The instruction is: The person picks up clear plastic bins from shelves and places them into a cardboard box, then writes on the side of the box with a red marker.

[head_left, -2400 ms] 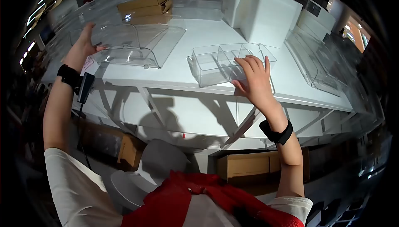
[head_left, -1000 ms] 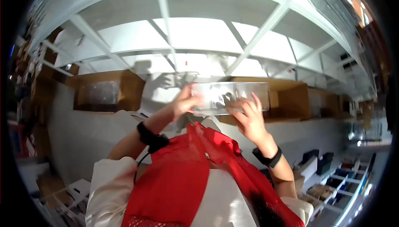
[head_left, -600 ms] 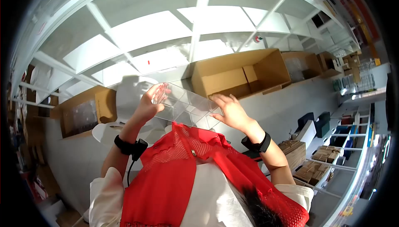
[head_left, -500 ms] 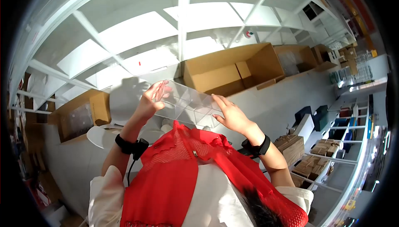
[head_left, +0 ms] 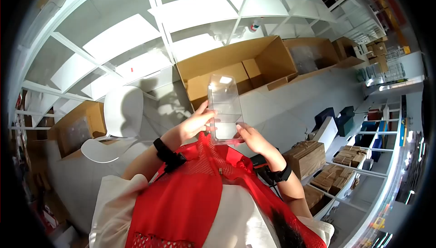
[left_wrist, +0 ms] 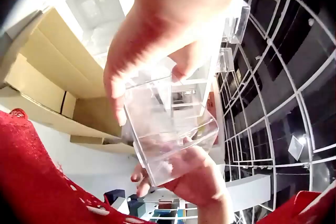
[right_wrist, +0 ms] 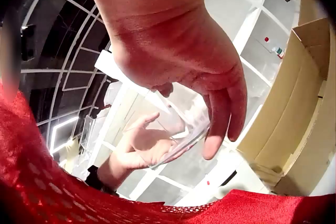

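A clear plastic divided organizer box (head_left: 225, 100) is held in front of the red garment, its long side pointing away from the body. My left hand (head_left: 196, 123) grips its left side near the close end. At the opposite side, my right hand (head_left: 253, 140) holds the near corner. The left wrist view shows the left hand (left_wrist: 163, 40) with thumb and fingers on either side of the box (left_wrist: 163, 124), and the right hand (left_wrist: 197, 179) beyond it. In the right wrist view the right hand (right_wrist: 184, 50) curls its fingers at the box's edge.
A large open cardboard carton (head_left: 195, 75) stands on the floor past the box, with another carton (head_left: 313, 55) to its right. A white chair (head_left: 122, 111) stands at left. White shelving (head_left: 200, 9) runs along the back; wrapped brown parcels (head_left: 304, 157) lie at right.
Both hands took the organizer from the white table and brought it close to the body. It has since turned from lying crosswise to pointing away, and the view has swung right.
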### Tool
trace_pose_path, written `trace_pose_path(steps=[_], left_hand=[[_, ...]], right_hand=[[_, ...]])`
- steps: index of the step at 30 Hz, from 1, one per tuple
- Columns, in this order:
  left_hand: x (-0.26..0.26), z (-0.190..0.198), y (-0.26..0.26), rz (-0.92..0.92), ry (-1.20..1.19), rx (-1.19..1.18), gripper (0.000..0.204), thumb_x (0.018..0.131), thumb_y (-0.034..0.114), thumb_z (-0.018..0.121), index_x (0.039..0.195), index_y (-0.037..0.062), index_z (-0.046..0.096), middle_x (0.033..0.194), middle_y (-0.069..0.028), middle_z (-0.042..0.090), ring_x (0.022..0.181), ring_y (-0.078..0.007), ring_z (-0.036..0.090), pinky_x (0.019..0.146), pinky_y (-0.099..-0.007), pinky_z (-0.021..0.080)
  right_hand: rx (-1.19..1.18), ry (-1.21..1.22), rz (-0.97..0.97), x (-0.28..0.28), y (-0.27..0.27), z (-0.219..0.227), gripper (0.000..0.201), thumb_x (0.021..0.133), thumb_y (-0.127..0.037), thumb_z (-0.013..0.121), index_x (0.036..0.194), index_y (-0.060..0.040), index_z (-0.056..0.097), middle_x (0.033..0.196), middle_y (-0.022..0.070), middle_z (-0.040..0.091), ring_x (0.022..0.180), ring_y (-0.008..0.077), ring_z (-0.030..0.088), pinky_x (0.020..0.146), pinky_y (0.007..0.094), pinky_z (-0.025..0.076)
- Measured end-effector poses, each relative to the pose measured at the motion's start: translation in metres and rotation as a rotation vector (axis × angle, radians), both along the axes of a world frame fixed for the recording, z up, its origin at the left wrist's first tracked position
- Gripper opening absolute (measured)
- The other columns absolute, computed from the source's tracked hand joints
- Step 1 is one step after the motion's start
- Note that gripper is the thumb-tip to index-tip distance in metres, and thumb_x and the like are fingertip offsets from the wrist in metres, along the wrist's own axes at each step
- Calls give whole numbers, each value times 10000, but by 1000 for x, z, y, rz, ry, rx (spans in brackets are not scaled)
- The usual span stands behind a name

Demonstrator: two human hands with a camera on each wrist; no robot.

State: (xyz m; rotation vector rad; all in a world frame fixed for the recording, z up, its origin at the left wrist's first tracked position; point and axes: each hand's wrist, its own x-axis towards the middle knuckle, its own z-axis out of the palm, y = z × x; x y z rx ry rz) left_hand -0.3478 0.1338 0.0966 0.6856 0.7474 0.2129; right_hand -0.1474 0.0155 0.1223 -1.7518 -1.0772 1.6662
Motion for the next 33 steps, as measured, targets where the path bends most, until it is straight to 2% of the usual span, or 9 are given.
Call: trace_pose_path(steps=[9,13,16,18,21,27,29,30,33], left_hand=[[-18,-18,47,23,133,35,566,922,245,451,1387,93,167,1289,-63,361,1171,-218,399,917,-420,394],[-31,-44,70,180,96,75,503,938,301,403,1363,84,242,1415,-73,265,1242,-250,359,966,-382,340],[-41,-68,81,326,220,93,504,927,315,424,1351,86,274,1356,-66,371,1208,-204,402,939,-355,355],[-47,-113,83,410,336,81,503,905,290,450,1336,74,309,1358,-71,371,1187,-210,423,917,-336,368],[-41,-197,71,498,574,115,518,871,277,502,1308,47,348,1313,-134,410,1158,-242,446,913,-336,380],[12,-340,66,487,1080,444,569,807,226,578,1284,4,362,1231,-217,464,1118,-353,468,918,-382,391],[20,-353,79,491,1056,400,562,805,198,576,1284,2,356,1208,-209,488,1091,-355,487,909,-388,397],[21,-369,79,498,1104,420,489,801,137,565,1248,18,407,1089,-215,552,988,-376,537,812,-400,450],[20,-384,80,516,1180,467,362,797,88,552,1149,26,498,941,-225,589,855,-406,565,703,-395,477]], right_hand=[[-185,62,15,-13,79,-41,507,877,-117,364,1329,34,193,1016,193,584,652,244,633,565,293,517],[-369,206,-42,13,126,-70,417,864,-134,391,1227,69,348,929,215,622,611,265,636,538,289,523],[-425,10,19,25,166,-107,314,876,-221,427,1017,40,531,746,157,652,518,193,591,437,262,452],[-421,-191,139,35,200,-149,305,847,-286,482,859,-10,611,678,120,652,457,143,539,380,244,377],[-284,-460,402,38,259,-225,267,744,-238,592,766,25,629,621,144,624,470,209,572,445,322,458],[-130,-855,926,34,340,-470,248,571,-104,730,750,34,629,757,203,628,685,303,630,608,366,517],[-299,-799,940,13,353,-505,163,674,-68,690,802,26,649,879,196,638,870,309,623,727,361,511],[-66,-803,1080,20,343,-574,127,702,-68,665,785,28,649,862,187,641,841,309,627,723,368,514],[-215,-838,674,-11,341,-660,123,733,-71,635,809,25,647,908,183,635,864,316,618,723,355,516]])
